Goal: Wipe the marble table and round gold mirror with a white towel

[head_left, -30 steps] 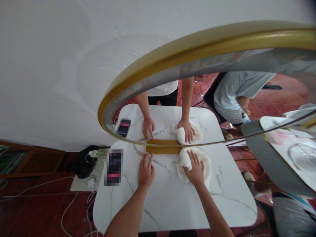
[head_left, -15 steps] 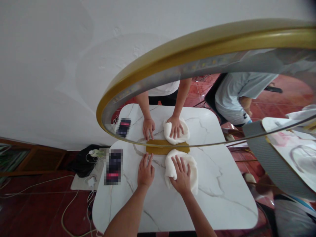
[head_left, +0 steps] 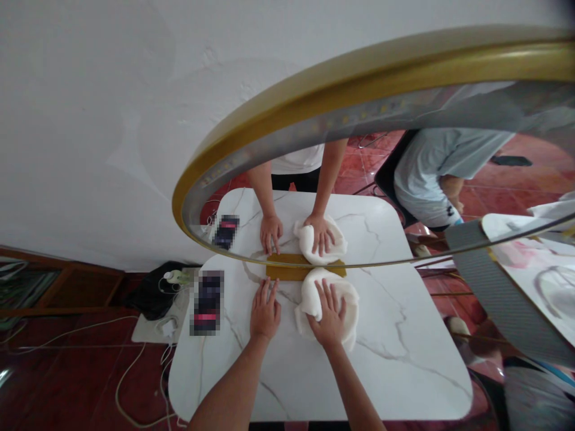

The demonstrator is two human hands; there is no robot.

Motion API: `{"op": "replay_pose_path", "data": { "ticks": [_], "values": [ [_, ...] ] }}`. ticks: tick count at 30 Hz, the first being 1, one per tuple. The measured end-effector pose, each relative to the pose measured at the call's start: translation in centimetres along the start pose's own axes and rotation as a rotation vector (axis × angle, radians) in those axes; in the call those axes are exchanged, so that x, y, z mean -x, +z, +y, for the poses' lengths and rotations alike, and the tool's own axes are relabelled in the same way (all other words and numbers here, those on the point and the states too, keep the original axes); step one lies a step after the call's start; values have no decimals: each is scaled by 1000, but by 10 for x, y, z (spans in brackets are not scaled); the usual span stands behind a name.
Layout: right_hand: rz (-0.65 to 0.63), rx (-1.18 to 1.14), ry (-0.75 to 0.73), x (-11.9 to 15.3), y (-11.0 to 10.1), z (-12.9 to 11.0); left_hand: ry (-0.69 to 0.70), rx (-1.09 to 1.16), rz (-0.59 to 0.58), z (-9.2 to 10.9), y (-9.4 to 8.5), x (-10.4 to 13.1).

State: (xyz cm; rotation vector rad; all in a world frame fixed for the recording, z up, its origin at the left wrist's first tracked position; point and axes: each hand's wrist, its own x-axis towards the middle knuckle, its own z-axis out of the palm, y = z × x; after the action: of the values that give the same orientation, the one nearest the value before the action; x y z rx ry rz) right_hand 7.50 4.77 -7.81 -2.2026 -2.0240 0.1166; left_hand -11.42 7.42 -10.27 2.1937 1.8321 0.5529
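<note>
A crumpled white cloth lies on the white marble-patterned table. My right hand presses down on top of it, palm down with the fingers spread. Left of it, my left hand rests flat on the bare tabletop, fingers stretched forward and holding nothing. Its fingertips come close to the gold base of a mirror with a gold rim. The far edge of the cloth meets that base. Both hands and the cloth show again as reflections in the glass.
A phone, blurred out, lies at the table's left side. White cables and a power strip sit on a ledge beyond it, near a black bag. A seated person is at the right edge. The wall stands behind.
My right hand has shifted the cloth slightly, and its near edge and folds lie differently. My left hand has stayed in place. The head view has tilted a little.
</note>
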Motion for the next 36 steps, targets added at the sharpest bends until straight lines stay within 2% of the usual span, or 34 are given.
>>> {"op": "replay_pose_path", "data": {
  "ticks": [3, 5, 7, 13, 16, 18, 23, 25, 26, 28, 31, 33, 34, 36],
  "values": [
    [78, 7, 193, 6, 4, 3, -6, 9, 7, 0, 0, 0],
    [70, 8, 175, 6, 5, 2, -10, 14, 15, 1, 1, 0],
    [24, 4, 55, 3, 3, 1, -12, 15, 17, 1, 1, 0],
    [-125, -63, -432, -10, -1, 2, 0, 20, -5, 0, 0, 1],
    [-150, -73, -493, -11, -2, 1, 4, 23, 3, 0, 0, 1],
    [-130, -57, -396, -7, -2, -3, 3, 23, 8, 0, 0, 1],
    [-2, 1, 75, 6, -1, -20, 3, 12, 30, 0, 2, 1],
    [20, 9, 159, 7, 0, -23, 7, 8, 39, 0, 2, 0],
    [16, 10, 151, 6, 0, -23, 9, 6, 42, 0, 2, 0],
    [-19, -2, 25, 4, 1, -19, 10, 6, 48, 1, 1, 0],
    [-113, -47, -311, -1, -1, -10, 11, 8, 46, 1, 0, 1],
    [-157, -72, -458, -3, -2, -6, 11, 6, 39, 1, 0, 1],
    [-162, -75, -473, -3, -2, -5, 12, 5, 35, 0, 0, 1],
    [-134, -62, -385, -1, -1, -8, 10, 4, 28, 0, 1, 1]
  ]
}}
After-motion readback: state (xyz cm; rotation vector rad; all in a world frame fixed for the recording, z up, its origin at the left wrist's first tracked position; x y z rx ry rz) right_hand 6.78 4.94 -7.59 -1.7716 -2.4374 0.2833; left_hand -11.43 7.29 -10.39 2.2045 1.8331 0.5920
